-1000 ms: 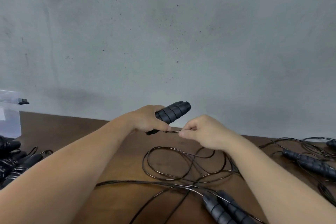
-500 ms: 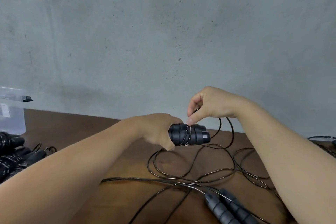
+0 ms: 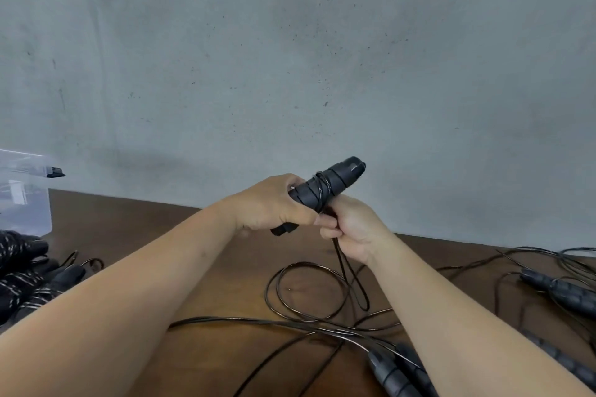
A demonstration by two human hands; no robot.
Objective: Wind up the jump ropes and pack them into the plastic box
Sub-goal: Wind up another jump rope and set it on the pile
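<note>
Winding goes on above the middle of the table (image 3: 135,235), near its far edge: my left hand (image 3: 274,203) is wrapped round the handles (image 3: 325,185), which tilt up to the right with a few turns of cord already on them, and my right hand (image 3: 350,229) sits just under them, touching, pinching the cord (image 3: 342,263) where it drops away. From there the cord falls in a narrow loop to loose coils on the table between my forearms. I judge the cord thin, light and springy, likely to slip off the ridged handles if slack, so each turn wants tension and the grip belongs close to the handles. More ropes (image 3: 567,292) lie unwound toward the right edge and another pair of handles (image 3: 396,374) at the near edge. Wound ones (image 3: 22,267) are piled at the left edge beside the box (image 3: 25,203), at the far left corner
</note>
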